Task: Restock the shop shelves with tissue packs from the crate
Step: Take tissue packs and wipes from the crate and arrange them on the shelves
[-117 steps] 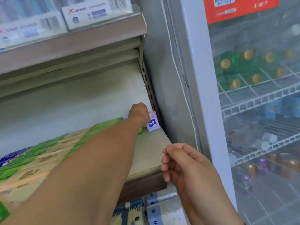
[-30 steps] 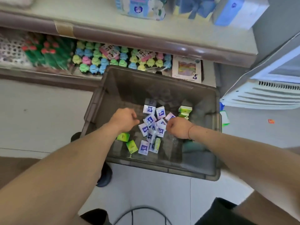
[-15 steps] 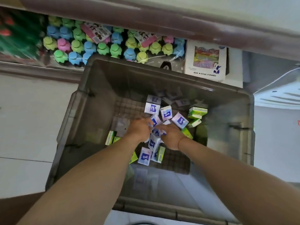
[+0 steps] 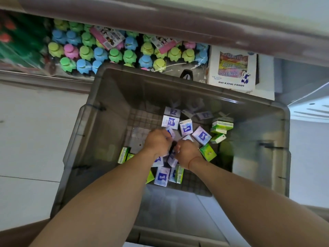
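reaching into grey plastic crate (image 4: 99, 107): left hand (image 4: 157, 142), right hand (image 4: 187, 152), fingers curled among purple tempo tissue packs (image 4: 186, 127) on its floor; grasp cannot be told. green packs (image 4: 221, 125) alongside.

Small retail shop, seen at floor level. Behind the grey crate (image 4: 110, 97), packed rows of bottles (image 4: 114, 55) with green, blue, pink and yellow caps on a low shelf (image 4: 35, 75), beside a printed box (image 4: 231, 70) marked RUI KANG FOODS. Inside the crate, loose branded tissue packs (image 4: 186, 127).
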A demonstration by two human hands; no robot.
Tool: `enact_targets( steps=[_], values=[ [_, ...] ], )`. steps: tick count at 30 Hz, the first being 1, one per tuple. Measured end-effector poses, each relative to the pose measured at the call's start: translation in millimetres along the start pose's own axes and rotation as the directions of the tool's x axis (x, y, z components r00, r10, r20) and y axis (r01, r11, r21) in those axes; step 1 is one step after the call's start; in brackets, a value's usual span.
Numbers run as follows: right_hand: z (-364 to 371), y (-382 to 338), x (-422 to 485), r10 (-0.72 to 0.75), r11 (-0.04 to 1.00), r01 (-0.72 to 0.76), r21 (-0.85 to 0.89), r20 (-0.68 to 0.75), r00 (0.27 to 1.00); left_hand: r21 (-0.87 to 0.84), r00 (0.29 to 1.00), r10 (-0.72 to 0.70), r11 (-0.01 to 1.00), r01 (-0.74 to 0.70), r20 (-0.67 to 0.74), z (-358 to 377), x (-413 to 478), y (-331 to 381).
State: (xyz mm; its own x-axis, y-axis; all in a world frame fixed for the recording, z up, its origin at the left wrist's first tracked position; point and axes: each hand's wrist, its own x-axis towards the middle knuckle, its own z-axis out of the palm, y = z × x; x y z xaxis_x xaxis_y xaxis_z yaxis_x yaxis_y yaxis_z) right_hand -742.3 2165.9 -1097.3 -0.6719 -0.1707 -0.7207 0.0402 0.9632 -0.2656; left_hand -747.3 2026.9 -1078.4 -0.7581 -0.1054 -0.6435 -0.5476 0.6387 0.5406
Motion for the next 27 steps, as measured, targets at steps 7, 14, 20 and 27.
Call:
enact_targets(
  steps=[7, 14, 20, 27],
  values=[
    [-27.9, -4.3, -22.0, 0.090, 0.984, -0.088, 0.153, -0.003, 0.996, 0.019, 0.999, -0.008, 1.000, 0.008, -0.044, -30.4, -28.0, -5.0],
    [-79.0, -6.0, -81.9, -0.003, 0.884, 0.062, 0.463, -0.127, 0.992, -0.067, 0.976, 0.175, 0.981, -0.184, -0.131, -64.7, -78.7, 16.4],
    [-146.0, -12.0, -170.3, -0.159, 0.852, 0.223, 0.474, -0.171, 0.972, -0.218, 0.929, 0.308, 0.911, -0.350, -0.204, -119.9, -140.5, 44.2],
    [-251.7, -12.0, -285.5, -0.290, 0.675, 0.421, 0.607, -0.307, 0.907, -0.344, 0.843, 0.478, 0.770, -0.538, -0.247, -183.3, -226.1, 120.5]
  ],
)
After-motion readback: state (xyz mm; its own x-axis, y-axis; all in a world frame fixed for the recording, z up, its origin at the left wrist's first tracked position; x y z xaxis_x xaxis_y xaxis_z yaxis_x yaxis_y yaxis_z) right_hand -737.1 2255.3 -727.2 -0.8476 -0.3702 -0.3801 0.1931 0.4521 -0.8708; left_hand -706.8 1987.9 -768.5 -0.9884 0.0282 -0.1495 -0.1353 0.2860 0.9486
